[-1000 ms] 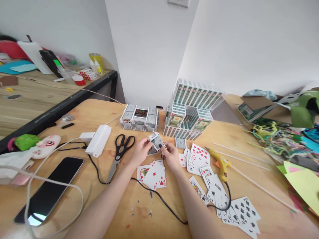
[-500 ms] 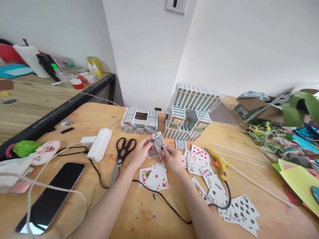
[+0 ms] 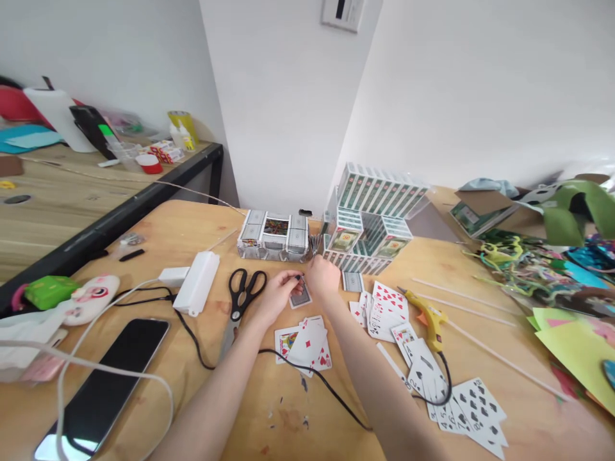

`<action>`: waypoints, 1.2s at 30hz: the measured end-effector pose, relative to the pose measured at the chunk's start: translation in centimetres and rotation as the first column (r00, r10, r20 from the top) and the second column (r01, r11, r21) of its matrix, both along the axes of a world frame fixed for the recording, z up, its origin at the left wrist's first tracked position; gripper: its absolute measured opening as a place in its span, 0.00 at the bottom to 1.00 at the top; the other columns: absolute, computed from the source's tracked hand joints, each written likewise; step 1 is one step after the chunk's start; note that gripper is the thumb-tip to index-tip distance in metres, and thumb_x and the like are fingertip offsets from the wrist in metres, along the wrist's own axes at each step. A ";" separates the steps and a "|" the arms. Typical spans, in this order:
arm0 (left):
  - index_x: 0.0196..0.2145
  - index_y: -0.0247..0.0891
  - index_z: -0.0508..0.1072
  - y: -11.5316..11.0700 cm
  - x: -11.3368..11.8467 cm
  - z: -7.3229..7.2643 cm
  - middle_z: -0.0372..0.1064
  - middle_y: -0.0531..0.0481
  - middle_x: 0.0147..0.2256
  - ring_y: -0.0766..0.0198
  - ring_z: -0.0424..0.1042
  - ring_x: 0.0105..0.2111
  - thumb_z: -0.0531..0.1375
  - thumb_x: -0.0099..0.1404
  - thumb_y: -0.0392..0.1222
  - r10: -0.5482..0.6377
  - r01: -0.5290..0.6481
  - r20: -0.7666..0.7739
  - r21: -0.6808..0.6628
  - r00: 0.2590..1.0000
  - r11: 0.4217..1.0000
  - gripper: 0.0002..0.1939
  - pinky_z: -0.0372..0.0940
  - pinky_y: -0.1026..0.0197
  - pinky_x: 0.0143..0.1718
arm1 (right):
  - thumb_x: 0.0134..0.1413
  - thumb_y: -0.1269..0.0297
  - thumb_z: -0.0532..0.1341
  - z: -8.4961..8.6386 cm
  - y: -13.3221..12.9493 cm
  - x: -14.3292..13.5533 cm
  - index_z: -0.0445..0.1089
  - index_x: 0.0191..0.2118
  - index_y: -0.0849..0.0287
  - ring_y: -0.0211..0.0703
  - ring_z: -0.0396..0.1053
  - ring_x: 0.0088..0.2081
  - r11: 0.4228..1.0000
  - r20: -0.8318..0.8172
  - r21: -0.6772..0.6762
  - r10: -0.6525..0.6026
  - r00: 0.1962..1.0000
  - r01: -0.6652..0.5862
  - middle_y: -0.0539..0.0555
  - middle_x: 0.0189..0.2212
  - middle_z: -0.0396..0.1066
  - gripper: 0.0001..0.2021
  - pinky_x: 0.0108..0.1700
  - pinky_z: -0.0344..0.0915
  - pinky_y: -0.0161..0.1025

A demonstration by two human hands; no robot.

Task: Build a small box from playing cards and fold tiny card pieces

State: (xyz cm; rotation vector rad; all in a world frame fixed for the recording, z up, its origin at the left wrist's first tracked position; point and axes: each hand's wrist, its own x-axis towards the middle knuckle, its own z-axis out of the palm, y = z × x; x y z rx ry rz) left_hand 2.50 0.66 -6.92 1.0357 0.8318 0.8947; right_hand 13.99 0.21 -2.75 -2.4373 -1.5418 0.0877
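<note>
My right hand (image 3: 323, 276) is closed on a thin bundle of cards (image 3: 314, 244), seen edge-on between the card-covered structure (image 3: 273, 235) and the stacked green-and-white card boxes (image 3: 358, 253). Just left of it, my left hand (image 3: 284, 289) has its fingers bent together near a face-down card (image 3: 300, 297) on the table; whether it holds anything is hidden. Face-up cards (image 3: 307, 342) lie between my forearms. Another face-down card (image 3: 353, 282) rests in front of the boxes.
Black scissors (image 3: 243, 291), a white power block (image 3: 196, 282) and a phone (image 3: 103, 384) lie left. On the right are a yellow glue gun (image 3: 432, 317) with its cable, spread cards (image 3: 473, 406), white sticks (image 3: 466, 301) and craft scraps (image 3: 504, 256).
My right hand has moved forward with the cards, which are now upright beside the structure. My left hand has let go of them and stays nearer. The view has shifted slightly.
</note>
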 end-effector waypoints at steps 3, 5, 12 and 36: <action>0.34 0.35 0.70 -0.1 0.0 0.3 0.69 0.50 0.26 0.66 0.69 0.25 0.57 0.54 0.39 0.030 -0.029 -0.026 0.042 0.999 0.999 0.09 0.65 0.61 0.30 | 0.58 0.67 0.49 -0.5 0.4 -0.2 0.71 0.34 0.67 0.54 0.74 0.33 0.999 -0.013 -0.033 0.002 1.000 -0.002 0.68 0.30 0.74 0.14 0.32 0.64 0.41; 0.34 0.36 0.70 -0.2 -0.1 0.6 0.68 0.51 0.26 0.67 0.67 0.23 0.57 0.54 0.40 0.114 -0.105 -0.067 0.131 0.991 0.986 0.09 0.63 0.63 0.27 | 0.59 0.65 0.48 -0.5 0.3 -0.1 0.71 0.35 0.67 0.54 0.74 0.34 0.999 -0.017 -0.040 0.006 1.000 -0.006 0.68 0.31 0.74 0.16 0.33 0.65 0.42; 0.35 0.39 0.72 -0.6 -1.1 1.2 0.69 0.51 0.26 0.64 0.67 0.26 0.54 0.57 0.39 0.396 -0.159 -0.334 0.557 0.856 0.815 0.09 0.60 0.63 0.30 | 0.58 0.50 0.47 0.4 -2.1 1.0 0.71 0.31 0.63 0.52 0.73 0.32 1.000 -0.081 -0.019 0.017 0.997 -0.019 0.65 0.28 0.74 0.23 0.32 0.62 0.40; 0.37 0.33 0.66 -0.9 0.0 0.7 0.64 0.36 0.39 0.45 0.61 0.43 0.59 0.53 0.58 0.529 0.402 -0.769 0.639 0.359 0.656 0.24 0.54 0.49 0.42 | 0.60 0.52 0.46 -4.0 -8.1 2.4 0.68 0.32 0.58 0.40 0.66 0.29 0.905 -0.467 0.416 0.294 0.834 -0.086 0.53 0.28 0.70 0.19 0.32 0.61 0.35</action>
